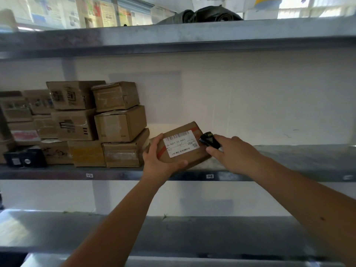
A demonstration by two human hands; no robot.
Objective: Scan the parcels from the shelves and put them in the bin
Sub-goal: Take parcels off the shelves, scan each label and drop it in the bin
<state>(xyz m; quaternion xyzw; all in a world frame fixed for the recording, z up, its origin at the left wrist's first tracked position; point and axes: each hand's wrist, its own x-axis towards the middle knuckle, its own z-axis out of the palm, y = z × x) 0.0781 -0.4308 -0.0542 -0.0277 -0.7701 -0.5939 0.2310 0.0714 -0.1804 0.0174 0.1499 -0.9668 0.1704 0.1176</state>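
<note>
Grey metal shelf (289, 157), middle tier. Stack of brown cardboard boxes (92, 124), left portion of shelf. One flat cardboard parcel (181, 145), tilted at shelf front edge, white barcode label (182, 143) facing up; left hand (159, 160) grips its near-left corner. Right hand (233, 151) holds small black scanner (209, 141), just beside label's right edge.

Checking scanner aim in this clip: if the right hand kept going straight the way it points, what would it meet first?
Probably the white label on the parcel held by the left hand; the right hand aims its scanner there, though depth is unclear.
</note>
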